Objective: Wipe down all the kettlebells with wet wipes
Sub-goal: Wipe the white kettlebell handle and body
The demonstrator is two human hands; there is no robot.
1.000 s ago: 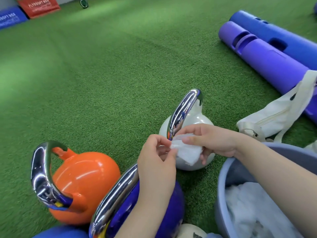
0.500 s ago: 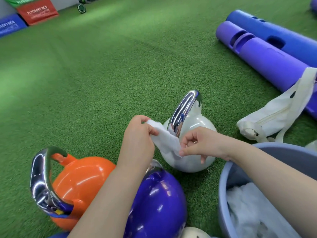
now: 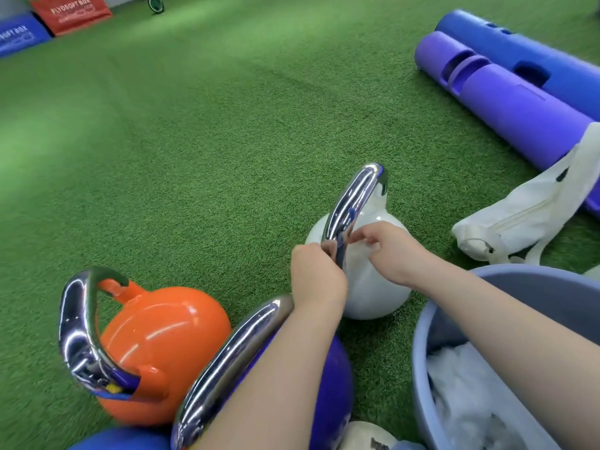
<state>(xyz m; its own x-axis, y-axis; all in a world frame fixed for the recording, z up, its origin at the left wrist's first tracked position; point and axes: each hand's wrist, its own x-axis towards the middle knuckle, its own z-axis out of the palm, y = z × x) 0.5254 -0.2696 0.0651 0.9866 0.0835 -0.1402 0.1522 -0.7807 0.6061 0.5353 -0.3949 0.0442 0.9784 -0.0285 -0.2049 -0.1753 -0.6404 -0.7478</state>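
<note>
A white kettlebell with a chrome handle stands on the green turf in front of me. My left hand and my right hand each pinch an end of a white wet wipe. The wipe lies against the near foot of the handle and blends with the white body. Closer to me stand an orange kettlebell and a purple kettlebell, both with chrome handles. My left forearm crosses over the purple one. A blue kettlebell shows at the bottom edge.
A grey-blue basin holding white wipes sits at my right. Behind it lies a white cloth bag, then a purple tube and a blue tube. Red and blue plyo boxes lie far left.
Both hands moved forward and closer together onto the white kettlebell. The wipe, stretched open between them half a second ago, now sits against the base of the handle.
</note>
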